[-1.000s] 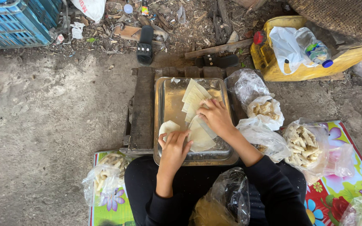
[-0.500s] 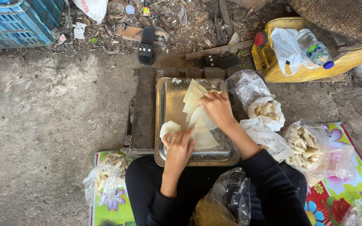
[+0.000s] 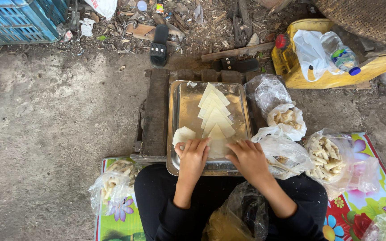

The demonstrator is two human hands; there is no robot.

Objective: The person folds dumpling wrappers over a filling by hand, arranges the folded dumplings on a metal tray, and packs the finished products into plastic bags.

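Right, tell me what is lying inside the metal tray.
Inside the metal tray lies a row of overlapping pale triangular wrappers and one rounded piece. The left hand and right hand cover the nearest wrapper's lower edge, so anything beneath stays unseen.

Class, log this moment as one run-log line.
left hand: on wrapper | right hand: on wrapper | metal tray: overlapping wrappers

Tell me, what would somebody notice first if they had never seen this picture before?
Probably the shiny rectangular metal tray in the middle, with pale triangular dough sheets overlapping in a row down it. At the tray's near end, the left hand and right hand press on the nearest sheet. To the right, clear plastic bags of pale rolled pieces sit on a bright flowered mat.
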